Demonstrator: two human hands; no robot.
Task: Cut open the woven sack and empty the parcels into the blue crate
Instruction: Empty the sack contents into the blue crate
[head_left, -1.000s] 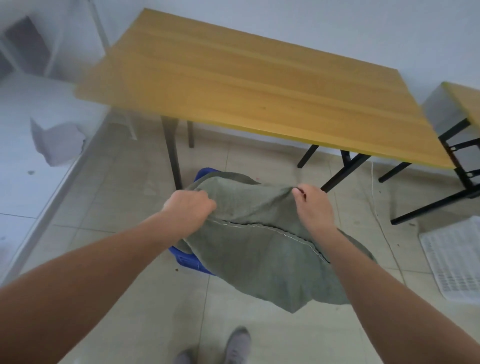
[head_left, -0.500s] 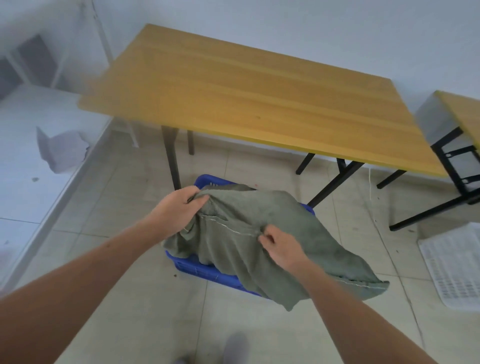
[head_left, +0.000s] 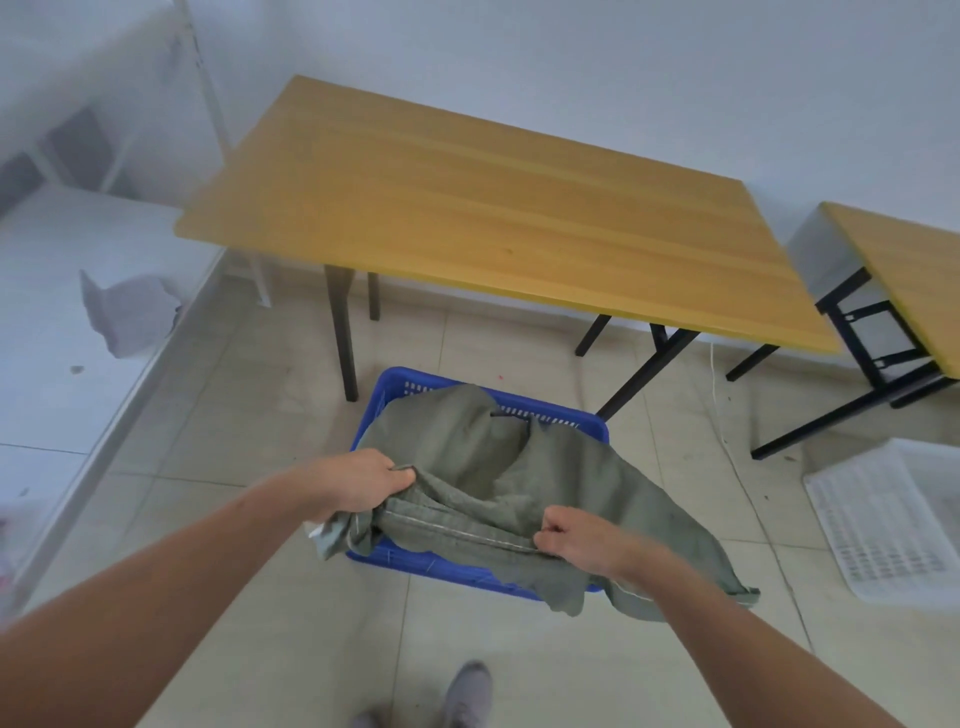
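Pale tiled floor w/ white wall behind. A long wooden table on black legs stands against the wall; a second table shows at the right edge. Raised white platform on the left, w/ crumpled white paper on it. The grey-green woven sack lies limp across the blue crate, which sits on the floor in front of the long table; the sack covers most of the crate's inside and hangs over its near right corner. White plastic basket on the floor at right. The left hand grips the bunched left end of the sack's stitched seam; the right hand pinches the same seam further right. Grey shoe at bottom.

Vs 1 sec ago: the sack was held up, hiding nearly all the crate. It is lower now, the crate's far rim shows, and the right hand sits nearer the body.
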